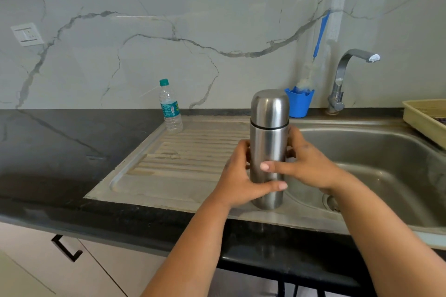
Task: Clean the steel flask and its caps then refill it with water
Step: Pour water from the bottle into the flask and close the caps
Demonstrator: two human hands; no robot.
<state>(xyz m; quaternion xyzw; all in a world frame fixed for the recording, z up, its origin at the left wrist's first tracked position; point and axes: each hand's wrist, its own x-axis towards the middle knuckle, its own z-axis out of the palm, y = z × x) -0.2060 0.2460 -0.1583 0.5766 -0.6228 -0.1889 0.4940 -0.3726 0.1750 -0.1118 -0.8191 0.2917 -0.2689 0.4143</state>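
a black countertop (60,152) runs along a marble-patterned wall (193,19), and a steel sink (386,152) with a ribbed drainboard (188,152) is set into it. a curved tap (347,75) stands behind the basin, and a beige tray (427,118) sits at the sink's right edge. the steel flask (269,132) stands upright over the boundary between drainboard and basin, its domed outer cap (269,107) in place on top. the left hand (237,176) grips the flask's lower body from the left, fingers curled behind and thumb lying across the front. the right hand (306,164) holds it from the right, fingers wrapped behind and thumb pressed across the front, just above the left thumb. a blue cup (299,103) holding a blue-handled bottle brush (319,36) sits by the wall. a plastic water bottle (170,108) with a green cap stands at the drainboard's far left corner.
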